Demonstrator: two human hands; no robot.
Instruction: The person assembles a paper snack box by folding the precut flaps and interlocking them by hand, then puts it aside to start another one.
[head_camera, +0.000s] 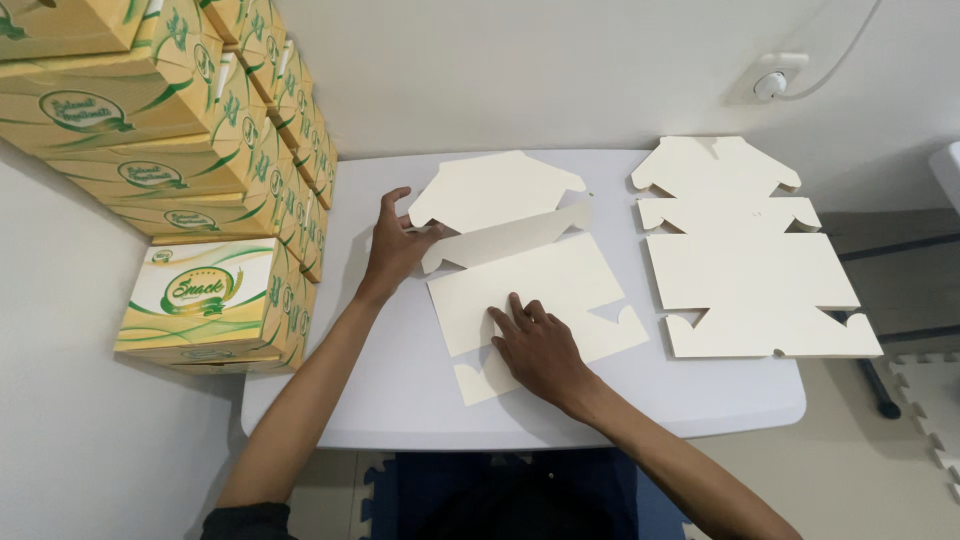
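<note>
White card box blank (530, 285) is pressed flat at the table (400, 380) centre by the right hand (540, 350); its rear flap is lifted by the left hand (395, 245). A firm crease seems best made along the fold.

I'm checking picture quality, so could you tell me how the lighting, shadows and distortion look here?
Head view: soft, even light; no glare on the table; faint shadows under the left hand, right hand and box blank; wide-angle bending tilts the stacked boxes; sharp throughout.
</note>
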